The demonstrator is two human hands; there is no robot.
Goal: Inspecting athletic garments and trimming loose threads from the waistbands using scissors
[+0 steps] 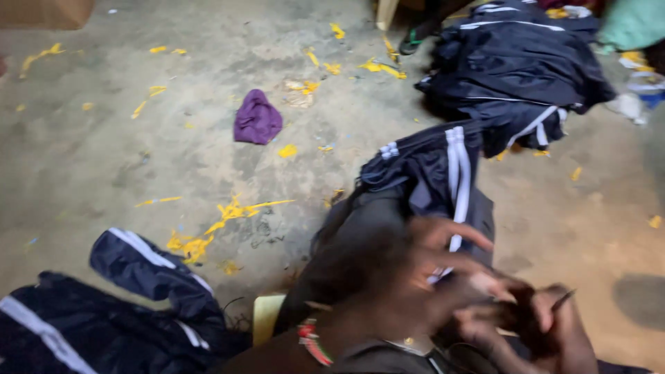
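Note:
Both hands are blurred by motion at the lower right. My left hand (433,273), with a beaded bracelet (313,341) on its wrist, reaches in from the lower left, fingers partly spread over a dark navy garment with white stripes (433,173). That garment runs from my lap up across the floor. My right hand (544,325) meets the left from the right and seems curled around a thin dark pointed thing (562,299). What that thing is cannot be made out. Whether the left hand grips the cloth is unclear.
More dark striped garments are piled at the top right (516,62), and another lies at the bottom left (104,318). A purple cloth (257,118) and several yellow scraps (232,210) lie on the concrete floor. A pale yellow object (267,315) sits by my left forearm.

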